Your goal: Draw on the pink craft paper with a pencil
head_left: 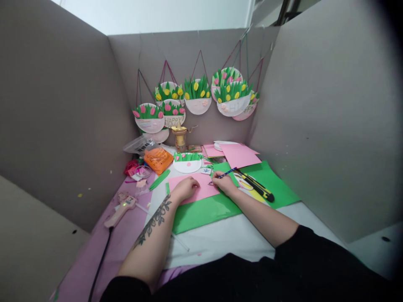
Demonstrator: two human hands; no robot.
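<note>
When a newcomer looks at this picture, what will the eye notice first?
Probably the flower-filled plates hanging against the grey back wall. Lower down, the pink sheet lies under the left hand, while the right hand holds a pencil over it. Farther left, the orange packet also stands out.

The table (226,237) is covered in white and lilac; it is enclosed on three sides by grey walls – a left panel (56,105), a back panel (217,130) and a right panel (330,105), pale-specked – and is overlooked by a bright, whitish surface (163,14).
</note>
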